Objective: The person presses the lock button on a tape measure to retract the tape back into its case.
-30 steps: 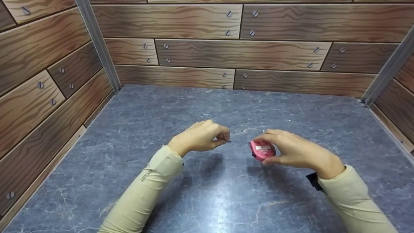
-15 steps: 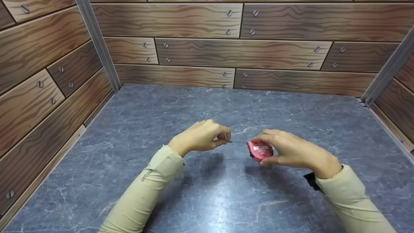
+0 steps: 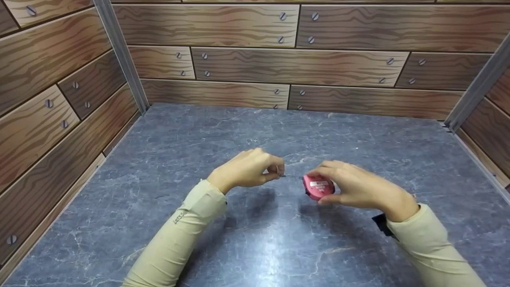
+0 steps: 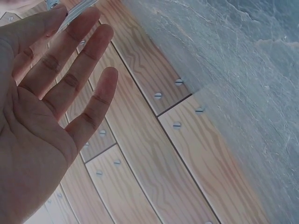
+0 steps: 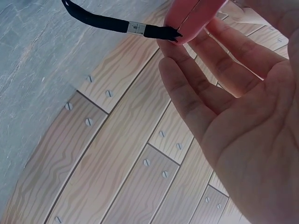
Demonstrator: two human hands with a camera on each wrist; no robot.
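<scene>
My right hand (image 3: pixel 354 185) holds a pink tape measure (image 3: pixel 318 186) between thumb and fingers, above the table. A white label marks its upper face. From the case hangs a black wrist strap (image 5: pixel 105 22) with a metal clip, seen in the right wrist view. To the left, my left hand (image 3: pixel 251 167) pinches the end of the thin tape blade (image 4: pixel 77 13) between thumb and index finger; its other fingers are fairly straight in the left wrist view. A short stretch of blade spans the gap between both hands, edge-on in the head view.
Both hands are over a blue-grey marbled tabletop (image 3: pixel 223 131). Wood-plank-patterned walls (image 3: pixel 247 65) with printed screws stand at the back and sides, joined by grey metal corner posts (image 3: pixel 121 56). A bright light reflection lies on the front of the table.
My right hand has moved slightly left with the tape measure, so the gap to my left hand has narrowed. The left hand has stayed almost in place.
</scene>
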